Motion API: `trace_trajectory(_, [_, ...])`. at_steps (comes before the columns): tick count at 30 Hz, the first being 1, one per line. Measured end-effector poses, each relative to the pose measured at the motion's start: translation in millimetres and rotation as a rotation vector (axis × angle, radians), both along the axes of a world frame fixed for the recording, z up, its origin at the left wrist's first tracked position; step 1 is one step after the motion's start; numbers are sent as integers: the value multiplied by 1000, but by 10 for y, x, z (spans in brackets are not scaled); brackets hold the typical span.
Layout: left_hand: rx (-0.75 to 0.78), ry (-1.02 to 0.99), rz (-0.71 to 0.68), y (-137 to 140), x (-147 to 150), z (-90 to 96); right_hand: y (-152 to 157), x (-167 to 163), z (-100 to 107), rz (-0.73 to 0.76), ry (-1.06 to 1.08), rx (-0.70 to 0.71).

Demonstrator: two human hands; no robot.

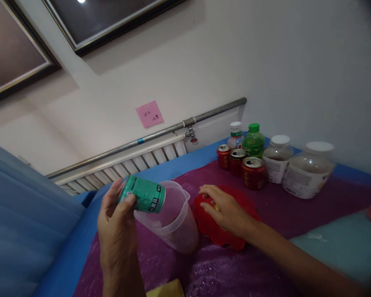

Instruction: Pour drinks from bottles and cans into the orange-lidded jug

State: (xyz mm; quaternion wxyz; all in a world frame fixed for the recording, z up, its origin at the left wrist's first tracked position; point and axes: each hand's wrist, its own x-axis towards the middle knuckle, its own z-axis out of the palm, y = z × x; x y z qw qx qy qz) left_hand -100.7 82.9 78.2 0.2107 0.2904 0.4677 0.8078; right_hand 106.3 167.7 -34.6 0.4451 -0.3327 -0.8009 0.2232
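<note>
My left hand is wrapped round a green drink can with dark label patches. The can lies nearly sideways, its right end over the mouth of a clear plastic pitcher. Whether liquid is flowing from it I cannot tell. My right hand hovers at a red scalloped dish, thumb and fingers apart and slightly bent. Bits of yellow show on the dish by the hand, which hides much of it.
Behind the dish stand several red cans, a green bottle, a small white-capped bottle and two white-lidded jars. A purple plastic sheet covers the blue table. A yellow item lies near; a radiator runs along the wall.
</note>
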Motion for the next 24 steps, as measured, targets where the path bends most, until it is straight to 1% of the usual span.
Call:
trace_trajectory(5, [16, 76, 73, -4, 8, -22, 2, 5, -10, 2, -5, -1])
trace_trajectory(7, [4, 81, 54, -8, 6, -24, 7, 8, -11, 3, -8, -2])
trace_trajectory(15, [-21, 91, 56, -20, -5, -31, -7, 6, 0, -7, -11, 14])
trace_trajectory(18, [-40, 118, 89, -27, -8, -27, -15, 6, 12, -2, -2, 16])
trace_trajectory(24, [-54, 130, 50, -22, -32, -32, -6, 9, 12, -1, -5, 13])
